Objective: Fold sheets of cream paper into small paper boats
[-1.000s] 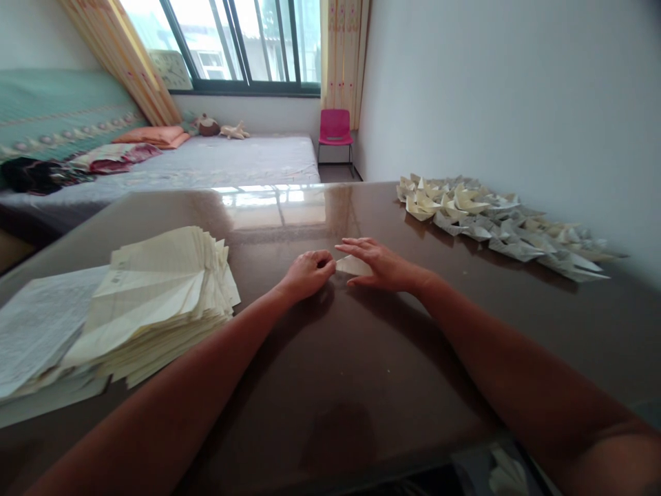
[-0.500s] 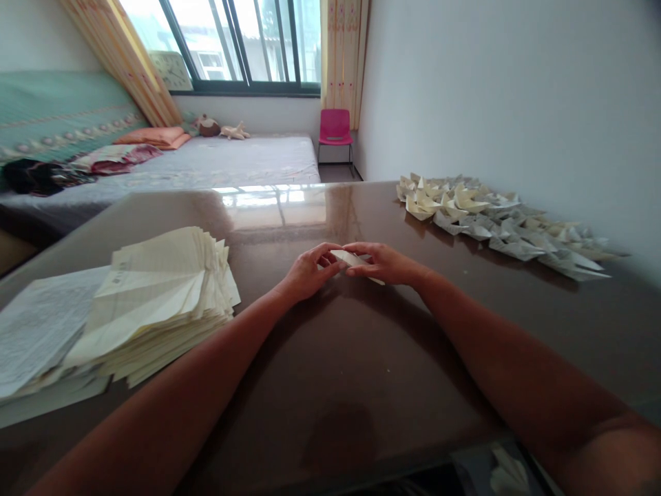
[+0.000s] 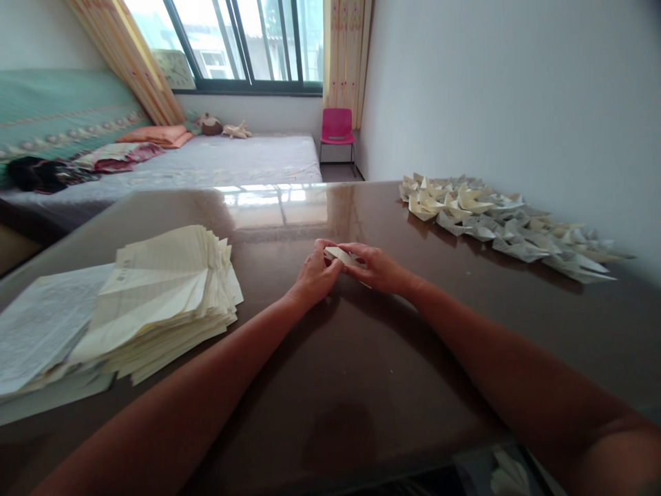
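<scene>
My left hand (image 3: 316,273) and my right hand (image 3: 379,267) meet at the middle of a glossy brown table (image 3: 330,386). Between them they pinch a small folded piece of cream paper (image 3: 341,255), held just above the tabletop. Both hands have their fingers closed on it. Most of the paper is hidden by the fingers.
A thick stack of cream sheets (image 3: 165,296) lies at the left, over printed pages (image 3: 36,331). Several folded paper boats (image 3: 496,220) lie in a heap along the right wall. Beyond the table are a bed (image 3: 206,162), a pink chair (image 3: 337,127) and a window.
One second ago my right hand lay flat on the paper on the table. Both hands have since lifted the paper slightly and closed in on it, fingertips meeting.
</scene>
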`<state>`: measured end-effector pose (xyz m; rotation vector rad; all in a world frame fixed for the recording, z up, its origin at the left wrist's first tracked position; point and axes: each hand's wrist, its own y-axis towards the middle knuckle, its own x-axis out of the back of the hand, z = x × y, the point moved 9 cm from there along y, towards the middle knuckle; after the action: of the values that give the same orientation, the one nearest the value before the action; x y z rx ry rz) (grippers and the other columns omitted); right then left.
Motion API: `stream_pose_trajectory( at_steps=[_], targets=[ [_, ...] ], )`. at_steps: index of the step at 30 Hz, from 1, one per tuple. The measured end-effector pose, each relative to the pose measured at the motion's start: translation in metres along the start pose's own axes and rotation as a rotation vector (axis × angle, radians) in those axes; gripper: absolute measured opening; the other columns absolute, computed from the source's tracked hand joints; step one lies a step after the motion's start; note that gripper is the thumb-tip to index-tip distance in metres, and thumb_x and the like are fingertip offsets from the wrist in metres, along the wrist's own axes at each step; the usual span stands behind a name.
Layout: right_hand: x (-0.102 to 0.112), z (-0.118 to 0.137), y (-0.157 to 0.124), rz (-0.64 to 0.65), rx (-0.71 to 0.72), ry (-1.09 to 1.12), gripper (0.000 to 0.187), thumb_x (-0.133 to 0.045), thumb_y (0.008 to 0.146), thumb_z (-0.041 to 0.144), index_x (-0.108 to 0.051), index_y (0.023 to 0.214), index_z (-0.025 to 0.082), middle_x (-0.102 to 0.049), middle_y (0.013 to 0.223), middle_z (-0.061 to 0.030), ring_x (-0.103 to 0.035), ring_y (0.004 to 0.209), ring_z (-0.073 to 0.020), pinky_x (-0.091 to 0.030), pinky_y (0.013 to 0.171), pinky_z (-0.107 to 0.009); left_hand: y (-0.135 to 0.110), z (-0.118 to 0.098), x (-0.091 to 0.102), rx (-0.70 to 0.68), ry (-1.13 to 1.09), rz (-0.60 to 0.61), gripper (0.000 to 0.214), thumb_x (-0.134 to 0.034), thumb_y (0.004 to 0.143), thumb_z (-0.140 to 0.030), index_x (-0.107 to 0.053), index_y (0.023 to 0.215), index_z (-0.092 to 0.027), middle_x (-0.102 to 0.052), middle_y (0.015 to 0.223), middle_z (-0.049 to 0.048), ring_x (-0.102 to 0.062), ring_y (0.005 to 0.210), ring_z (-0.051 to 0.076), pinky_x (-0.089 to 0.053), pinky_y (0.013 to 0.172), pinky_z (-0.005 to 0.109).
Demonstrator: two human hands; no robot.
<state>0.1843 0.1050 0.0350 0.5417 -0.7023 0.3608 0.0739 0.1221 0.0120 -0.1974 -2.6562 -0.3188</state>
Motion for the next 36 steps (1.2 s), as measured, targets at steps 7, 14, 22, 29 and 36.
stream_pose_trajectory(
  at_steps=[7, 14, 22, 29, 36],
  targets=[
    [-0.009, 0.012, -0.002, -0.008, 0.061, -0.163, 0.054, -0.042, 0.086, 0.015, -0.040, 0.140, 0.016, -0.054, 0.135, -0.0115, -0.051, 0.123, -0.0224, -0.040, 0.103, -0.039, 0.000, -0.010, 0.001, -0.110, 0.065, 0.001, 0.015, -0.053, 0.075, -0.020, -0.051, 0.090, -0.020, -0.060, 0.077, -0.0016, -0.056, 0.069, 0.013, -0.046, 0.064, 0.025],
    [0.008, 0.017, -0.004, -0.115, -0.099, -0.604, 0.037, -0.049, 0.087, 0.020, -0.051, 0.123, 0.015, -0.059, 0.118, -0.0164, -0.054, 0.107, -0.0301, -0.045, 0.086, -0.039, -0.011, -0.033, -0.003, -0.295, 0.198, -0.036, 0.024, -0.054, 0.072, -0.014, -0.050, 0.095, -0.021, -0.061, 0.091, 0.0019, -0.057, 0.083, 0.016, -0.046, 0.076, 0.029],
    [0.005, 0.017, -0.004, -0.181, -0.049, -0.433, 0.034, -0.050, 0.083, 0.019, -0.050, 0.118, 0.016, -0.061, 0.109, -0.0117, -0.059, 0.091, -0.0235, -0.044, 0.076, -0.031, -0.010, -0.021, 0.002, -0.141, 0.146, -0.136, 0.037, -0.058, 0.076, -0.021, -0.047, 0.112, -0.021, -0.058, 0.090, 0.0015, -0.058, 0.083, 0.016, -0.047, 0.078, 0.030],
    [0.007, 0.013, -0.004, -0.230, -0.031, -0.298, 0.030, -0.053, 0.080, 0.018, -0.053, 0.110, 0.018, -0.061, 0.090, -0.0052, -0.057, 0.077, -0.0187, -0.042, 0.072, -0.027, -0.001, -0.012, -0.003, -0.178, 0.159, -0.040, 0.033, -0.053, 0.075, -0.017, -0.052, 0.108, -0.019, -0.059, 0.084, 0.0012, -0.057, 0.079, 0.016, -0.046, 0.074, 0.029],
    [0.005, -0.016, -0.003, -0.162, -0.110, -0.310, 0.024, -0.056, 0.074, 0.014, -0.051, 0.096, 0.019, -0.057, 0.076, -0.0001, -0.051, 0.066, -0.0151, -0.036, 0.062, -0.025, 0.003, -0.001, 0.001, -0.147, 0.422, 0.012, 0.023, -0.051, 0.071, -0.013, -0.053, 0.092, -0.023, -0.057, 0.085, 0.0000, -0.053, 0.070, 0.015, -0.039, 0.062, 0.027]
  ],
)
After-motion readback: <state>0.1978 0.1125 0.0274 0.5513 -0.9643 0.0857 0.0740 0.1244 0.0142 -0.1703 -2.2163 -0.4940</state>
